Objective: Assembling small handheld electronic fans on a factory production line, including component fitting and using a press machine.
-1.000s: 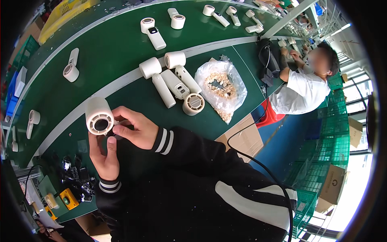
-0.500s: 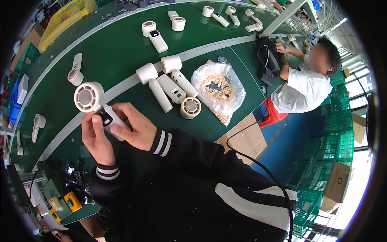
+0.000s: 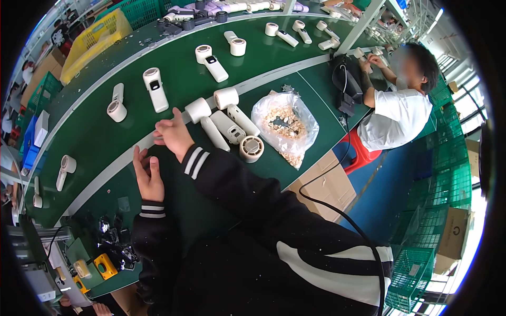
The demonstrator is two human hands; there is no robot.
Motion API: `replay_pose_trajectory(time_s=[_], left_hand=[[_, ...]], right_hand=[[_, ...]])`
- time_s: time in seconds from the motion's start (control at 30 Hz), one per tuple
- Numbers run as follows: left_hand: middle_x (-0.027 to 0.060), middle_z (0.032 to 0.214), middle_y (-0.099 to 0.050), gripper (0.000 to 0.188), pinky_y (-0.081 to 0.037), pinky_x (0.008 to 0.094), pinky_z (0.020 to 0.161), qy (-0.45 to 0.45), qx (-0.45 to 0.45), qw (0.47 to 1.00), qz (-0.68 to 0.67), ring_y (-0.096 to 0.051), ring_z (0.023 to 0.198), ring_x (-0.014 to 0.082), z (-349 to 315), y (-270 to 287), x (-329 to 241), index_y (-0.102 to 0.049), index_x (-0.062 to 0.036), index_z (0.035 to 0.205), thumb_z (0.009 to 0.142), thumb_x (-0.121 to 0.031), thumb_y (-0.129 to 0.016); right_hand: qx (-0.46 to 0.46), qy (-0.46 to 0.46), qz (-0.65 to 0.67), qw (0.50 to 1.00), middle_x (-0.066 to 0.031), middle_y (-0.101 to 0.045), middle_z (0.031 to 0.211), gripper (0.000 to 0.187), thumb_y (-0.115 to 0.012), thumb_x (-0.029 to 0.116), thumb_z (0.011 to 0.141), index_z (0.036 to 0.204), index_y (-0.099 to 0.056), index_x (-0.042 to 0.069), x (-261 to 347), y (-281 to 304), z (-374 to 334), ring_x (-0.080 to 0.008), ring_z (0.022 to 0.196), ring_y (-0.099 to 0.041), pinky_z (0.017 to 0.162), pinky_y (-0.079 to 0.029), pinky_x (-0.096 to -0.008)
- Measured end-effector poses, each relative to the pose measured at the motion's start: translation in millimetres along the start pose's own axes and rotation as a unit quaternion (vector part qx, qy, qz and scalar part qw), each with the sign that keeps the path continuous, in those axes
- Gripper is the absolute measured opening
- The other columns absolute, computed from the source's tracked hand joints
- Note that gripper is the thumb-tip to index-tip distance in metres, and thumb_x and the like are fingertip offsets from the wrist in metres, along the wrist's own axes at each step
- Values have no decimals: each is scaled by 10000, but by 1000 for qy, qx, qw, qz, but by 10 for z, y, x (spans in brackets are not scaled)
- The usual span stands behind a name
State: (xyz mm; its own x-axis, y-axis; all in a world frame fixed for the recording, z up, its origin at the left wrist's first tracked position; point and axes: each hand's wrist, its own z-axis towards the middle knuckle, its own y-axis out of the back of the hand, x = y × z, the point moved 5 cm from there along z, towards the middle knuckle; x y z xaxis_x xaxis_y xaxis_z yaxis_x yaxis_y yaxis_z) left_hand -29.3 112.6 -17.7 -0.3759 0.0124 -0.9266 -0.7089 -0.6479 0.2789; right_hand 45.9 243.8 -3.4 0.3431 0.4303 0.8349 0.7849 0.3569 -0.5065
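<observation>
Left hand [image 3: 149,181] and right hand [image 3: 175,138] grasp nothing, fingers loosely spread — the white handheld fan [image 3: 156,92] ahead, beyond the grey rail [image 3: 118,166], looks light, stiff, smooth — best gripped round its handle [image 3: 159,102].

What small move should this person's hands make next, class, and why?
Probably, move the right hand slightly rightward to the nearest white handheld fan on the green workbench. The right hand and left hand both look open and empty, and that fan lies close beside the right hand, within what seems an easy reach.
</observation>
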Motion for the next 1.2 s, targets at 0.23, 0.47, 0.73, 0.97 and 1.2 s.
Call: replay_pose_trajectory(time_s=[0.23, 0.47, 0.73, 0.97, 1.2], left_hand=[[137, 1281, -496, 588, -467, 334, 855, -4, 8, 999, 47, -530, 1074, 224, -5, 117, -59, -385, -72, 1416, 892, -156, -639], [213, 1309, -395, 665, -449, 417, 920, -17, -57, 985, 160, -488, 1093, 335, 820, 132, -82, -384, -86, 1389, 808, -172, -695], [310, 1236, -503, 962, -474, 503, 910, 56, -55, 920, 385, -567, 1059, 463, 2150, 351, 786, -174, -104, 1488, 768, -501, -673], [162, 1119, -602, 615, -475, 417, 889, -27, 36, 958, 283, -607, 1028, 337, 2121, 390, 723, -443, -67, 1232, 724, -211, -759], [159, 1178, -440, 623, -474, 394, 922, -103, 110, 946, 288, -535, 1081, 365, 1107, 937, -225, -437, -97, 1246, 679, 145, -527]], right_hand=[[158, 124, -54, 978, -106, -588, 1168, 502, -583, 125, 903, 1377, -427, 66, 990, 298, -755, -186, 934, -622, 804, -525, -310], [-140, 267, -376, 876, -28, -625, 700, 132, -560, 85, 925, 885, -648, -4, 1818, 2055, -829, -88, 620, -563, 576, -458, -250], [-106, 175, -677, 707, -193, -661, 906, 199, -580, 256, 825, 916, -632, 87, 1191, 2276, -698, -380, 876, -632, 786, -495, -469], [-150, 152, -631, 746, -162, -666, 803, 156, -620, 207, 835, 895, -629, 63, 1233, 2302, -826, -334, 770, -651, 708, -508, -411], [-209, 195, -558, 780, -120, -680, 803, 145, -684, 155, 802, 913, -663, 65, 1303, 2326, -832, -261, 752, -658, 703, -511, -365]])
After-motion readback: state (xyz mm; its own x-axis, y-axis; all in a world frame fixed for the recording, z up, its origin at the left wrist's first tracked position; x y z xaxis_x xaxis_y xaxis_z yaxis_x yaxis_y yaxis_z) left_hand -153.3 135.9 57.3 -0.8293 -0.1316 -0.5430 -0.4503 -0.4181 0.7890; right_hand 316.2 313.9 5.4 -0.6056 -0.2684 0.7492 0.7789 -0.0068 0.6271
